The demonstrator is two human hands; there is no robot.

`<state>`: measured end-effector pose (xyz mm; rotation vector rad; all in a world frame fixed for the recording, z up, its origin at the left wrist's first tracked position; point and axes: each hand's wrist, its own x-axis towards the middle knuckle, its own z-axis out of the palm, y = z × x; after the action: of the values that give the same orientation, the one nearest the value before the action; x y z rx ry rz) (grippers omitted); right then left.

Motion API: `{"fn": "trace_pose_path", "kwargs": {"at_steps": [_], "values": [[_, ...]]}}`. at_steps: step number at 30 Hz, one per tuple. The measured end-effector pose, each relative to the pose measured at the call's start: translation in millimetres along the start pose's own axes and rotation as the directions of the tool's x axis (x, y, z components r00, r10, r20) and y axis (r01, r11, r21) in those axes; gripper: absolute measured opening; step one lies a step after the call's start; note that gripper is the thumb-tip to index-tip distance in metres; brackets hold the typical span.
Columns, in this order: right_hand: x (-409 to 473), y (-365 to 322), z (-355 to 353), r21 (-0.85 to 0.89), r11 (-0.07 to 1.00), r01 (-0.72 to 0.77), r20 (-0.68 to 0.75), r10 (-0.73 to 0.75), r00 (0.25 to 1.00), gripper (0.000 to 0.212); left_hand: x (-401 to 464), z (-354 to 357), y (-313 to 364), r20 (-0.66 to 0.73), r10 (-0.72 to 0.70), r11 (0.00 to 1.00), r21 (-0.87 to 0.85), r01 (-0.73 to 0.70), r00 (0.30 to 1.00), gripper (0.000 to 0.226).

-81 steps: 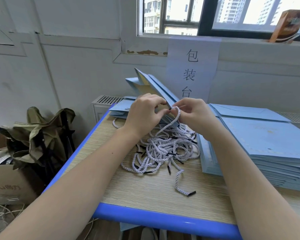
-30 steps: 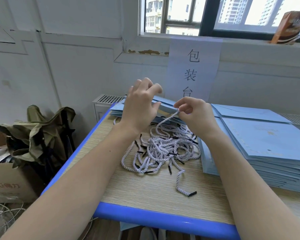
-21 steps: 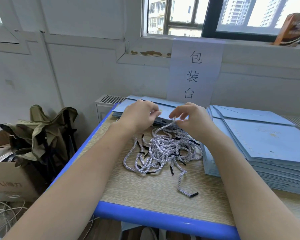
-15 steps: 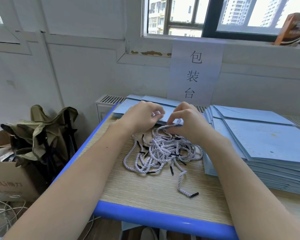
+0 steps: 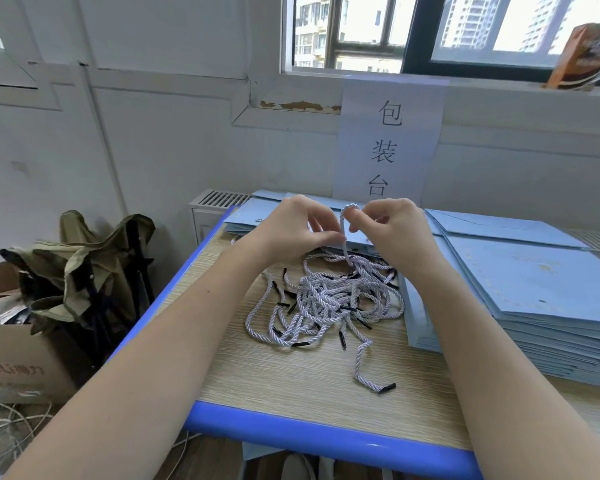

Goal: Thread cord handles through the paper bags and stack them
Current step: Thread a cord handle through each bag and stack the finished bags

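Wood-grain table (image 5: 291, 379) with a blue edge is carrying everything under the grip. Right of the hands, a tall stack of flat blue paper bags (image 5: 534, 299) is lying on it; a lower stack of blue bags (image 5: 253, 216) is sitting behind and under the hands, toward the wall. Just below the grip, a tangled pile of white twisted cords (image 5: 329, 299) with black tips is spreading over the tabletop, one loose end trailing toward the near edge.

Left hand (image 5: 291, 233) and right hand (image 5: 395, 230) are hovering close together above the far side of that pile, fingers curled. Between them a single cord (image 5: 342, 230) is rising in a narrow loop: the right hand is hooking the top of the loop with a bent finger, and the left hand is pinching the strand lower down, where it is running into the pile.

Well left of the grip, beside the table, a folded olive fabric stool (image 5: 84, 265) is leaning over a cardboard box (image 5: 18, 368). Behind the hands, a paper sign (image 5: 392, 140) is hanging below the window.
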<state>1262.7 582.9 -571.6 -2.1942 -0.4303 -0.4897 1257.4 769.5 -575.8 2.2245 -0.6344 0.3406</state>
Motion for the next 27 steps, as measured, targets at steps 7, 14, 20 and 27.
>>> {"fn": "trace_pose_path", "kwargs": {"at_steps": [7, 14, 20, 27], "values": [[-0.9, -1.6, -0.7, 0.01, 1.0, 0.014, -0.019, -0.014, 1.0, 0.031, 1.7, 4.4, 0.6, -0.019, 0.004, 1.0, -0.024, -0.004, 1.0, 0.007], [0.5, 0.6, -3.5, 0.028, 0.999, 0.039, 0.031, -0.04, 0.999, 0.023, 5.3, -6.1, 1.3, -0.263, -0.093, 0.977, -0.208, 0.038, 0.96, 0.016], [-4.3, -5.5, 4.9, 0.036, 0.994, 0.099, 0.152, -0.104, 0.983, 0.022, 2.4, -8.7, 12.3, -0.234, -0.091, 0.955, -0.295, 0.018, 0.968, 0.016], [-1.4, -1.6, 5.1, 0.046, 0.999, 0.026, 0.122, -0.032, 0.992, 0.03, 4.1, -10.9, 1.0, -0.18, -0.121, 0.993, -0.009, 0.121, 0.976, 0.019]]}}
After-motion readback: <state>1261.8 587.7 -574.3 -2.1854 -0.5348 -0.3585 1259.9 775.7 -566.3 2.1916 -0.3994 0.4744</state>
